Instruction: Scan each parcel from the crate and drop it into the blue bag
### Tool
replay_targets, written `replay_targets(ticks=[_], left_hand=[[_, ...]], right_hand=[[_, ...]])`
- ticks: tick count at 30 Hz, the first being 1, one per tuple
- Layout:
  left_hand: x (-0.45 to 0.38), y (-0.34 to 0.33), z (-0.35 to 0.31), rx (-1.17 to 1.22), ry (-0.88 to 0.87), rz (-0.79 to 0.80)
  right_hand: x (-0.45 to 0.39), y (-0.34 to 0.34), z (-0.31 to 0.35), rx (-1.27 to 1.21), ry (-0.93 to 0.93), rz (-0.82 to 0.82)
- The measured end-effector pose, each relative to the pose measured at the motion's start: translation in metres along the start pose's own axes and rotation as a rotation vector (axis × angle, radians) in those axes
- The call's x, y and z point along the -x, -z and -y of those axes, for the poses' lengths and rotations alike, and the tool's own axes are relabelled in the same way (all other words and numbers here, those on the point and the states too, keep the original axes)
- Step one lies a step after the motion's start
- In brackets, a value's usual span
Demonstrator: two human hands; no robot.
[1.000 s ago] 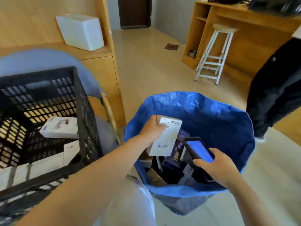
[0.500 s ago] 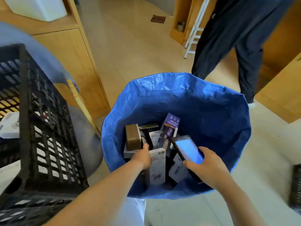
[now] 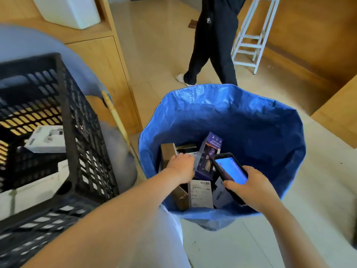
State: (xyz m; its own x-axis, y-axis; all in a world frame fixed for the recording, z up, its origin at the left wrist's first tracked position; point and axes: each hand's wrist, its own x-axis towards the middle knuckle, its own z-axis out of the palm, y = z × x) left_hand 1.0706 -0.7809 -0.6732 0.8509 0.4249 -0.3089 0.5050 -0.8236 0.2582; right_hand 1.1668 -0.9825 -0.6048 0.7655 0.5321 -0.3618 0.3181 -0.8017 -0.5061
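Observation:
The blue bag [image 3: 251, 120] stands open on the floor in front of me, with several boxes inside. My left hand [image 3: 181, 167] is down in the bag, fingers loosely bent over the boxes with nothing in them. The white labelled parcel [image 3: 201, 194] lies just below it, among a purple box [image 3: 209, 153] and brown boxes. Over the bag's near right side, my right hand [image 3: 251, 188] grips a black scanner [image 3: 229, 170] with a lit blue screen. To the left is the black crate [image 3: 81, 117], and a white parcel [image 3: 46, 139] shows inside it.
A person in dark trousers [image 3: 212, 45] walks across the floor just behind the bag. A white stool [image 3: 253, 35] stands at the back right. A wooden cabinet [image 3: 100, 60] with a white box [image 3: 71, 10] on top is at the back left. A wooden stick [image 3: 116, 117] leans between crate and bag.
My left hand carried the white parcel down into the bag and let it go; it now lies among the boxes. The person behind has walked leftward. My right hand stayed on the scanner.

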Motion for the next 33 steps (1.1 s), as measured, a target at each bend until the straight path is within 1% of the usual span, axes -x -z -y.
replay_targets(ticks=[3, 6, 9, 11, 16, 20, 24, 27, 29, 33], left_hand=[[0.020, 0.040, 0.003, -0.015, -0.019, -0.126], [0.044, 0.075, 0.011, 0.022, 0.007, -0.232], [0.081, 0.114, 0.024, 0.036, 0.034, -0.374], [0.108, 0.141, 0.036, 0.034, 0.061, -0.439], [0.177, 0.195, 0.086, 0.007, 0.173, -0.559], [0.234, 0.208, 0.142, 0.000, 0.311, -0.639], [0.280, 0.197, 0.192, 0.007, 0.422, -0.661], [0.307, 0.183, 0.227, 0.017, 0.522, -0.646], [0.321, 0.173, 0.251, 0.026, 0.569, -0.595], [0.341, 0.155, 0.296, 0.110, 0.666, -0.414]], right_hand=[[0.010, 0.002, 0.010, -0.022, 0.030, -0.029], [0.023, 0.003, 0.028, -0.053, 0.075, -0.059], [0.038, 0.004, 0.060, -0.100, 0.164, -0.069], [0.049, 0.004, 0.085, -0.115, 0.221, -0.065], [0.078, -0.006, 0.158, -0.118, 0.393, -0.036], [0.097, -0.026, 0.215, -0.103, 0.529, 0.012], [0.111, -0.054, 0.265, -0.095, 0.647, 0.044], [0.120, -0.077, 0.300, -0.063, 0.727, 0.060], [0.124, -0.093, 0.322, -0.035, 0.775, 0.072], [0.128, -0.129, 0.356, 0.036, 0.864, 0.079]])
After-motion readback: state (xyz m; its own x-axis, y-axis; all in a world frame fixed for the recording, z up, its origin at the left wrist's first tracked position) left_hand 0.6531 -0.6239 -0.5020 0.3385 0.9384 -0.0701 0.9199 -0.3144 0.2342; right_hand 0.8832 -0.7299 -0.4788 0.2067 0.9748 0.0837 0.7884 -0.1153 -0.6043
